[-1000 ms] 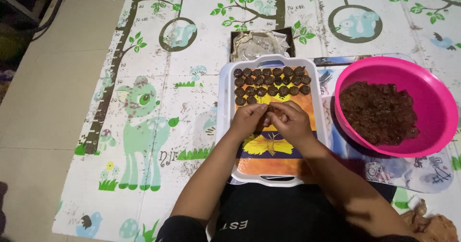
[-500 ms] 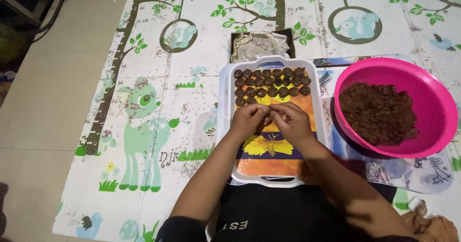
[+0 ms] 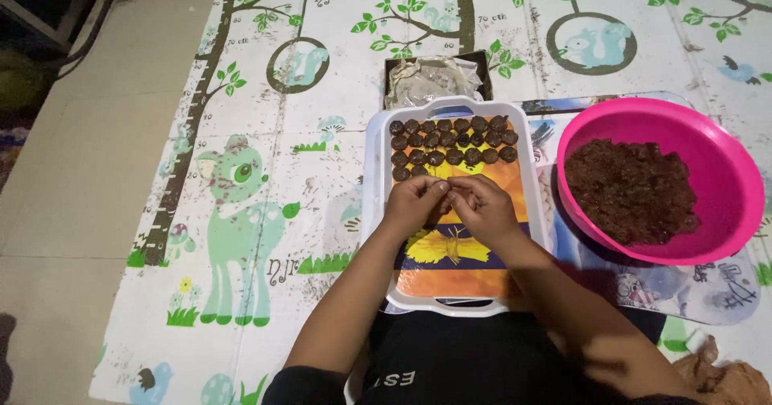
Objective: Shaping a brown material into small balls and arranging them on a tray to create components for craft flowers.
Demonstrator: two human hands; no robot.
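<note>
A white rectangular tray (image 3: 375,172) with an orange and blue picture inside lies on the floor mat before me. Several rows of small dark brown round pieces (image 3: 452,139) fill its far end. My left hand (image 3: 414,202) and my right hand (image 3: 482,205) meet over the tray's middle, fingertips pinched together on a small piece that the fingers hide. To the right stands a pink bowl (image 3: 724,156) holding a dark brown mixture (image 3: 631,189).
A dark square tray with crumpled clear plastic (image 3: 430,79) sits beyond the white tray. The play mat (image 3: 265,180) shows trees and a green deer. A printed sheet (image 3: 683,288) lies under the bowl, and bare floor (image 3: 72,172) is at left.
</note>
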